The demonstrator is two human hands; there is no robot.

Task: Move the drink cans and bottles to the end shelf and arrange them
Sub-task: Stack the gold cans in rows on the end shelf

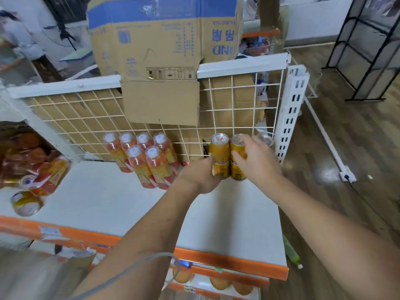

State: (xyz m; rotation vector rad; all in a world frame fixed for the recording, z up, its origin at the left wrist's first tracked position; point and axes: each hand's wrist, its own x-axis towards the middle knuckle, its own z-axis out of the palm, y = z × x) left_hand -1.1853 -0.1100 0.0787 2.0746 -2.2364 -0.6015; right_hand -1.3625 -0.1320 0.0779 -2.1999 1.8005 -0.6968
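Yellow cans: the left can (219, 148) and right can (237, 172) stand upright and touching at the back right corner of the white shelf (129, 208), close to the wire grid (86, 118). Each looks like a stack of two, though I cannot be sure.
Left hand: the left hand (199, 178) wraps its fingers round the lower part of the left can, grasping it.
Right hand: the right hand (257, 159) lies over the top of the right can, thumb across the front and fingers curled over the far side, grasping it.
Third can: its silver top (265, 139) shows just behind the right hand, beside the white post (290, 118).
Bottles: six orange bottles (140, 156) with white caps stand in two rows just left of the cans, against the grid.
Left end: a loose can (26, 203) lies on its side near the front edge, beside tipped bottles (49, 176). None of these is arranged yet.
Risk, toppling: if the cans are stacked, letting go off-centre could tip an upper one, and the shelf's open right edge is near, so it could drop to the floor.
Risk, knocking: the left wrist is close to the bottles, and pulling back carelessly could push them over.
Risk, rolling: the loose can could roll off the front.
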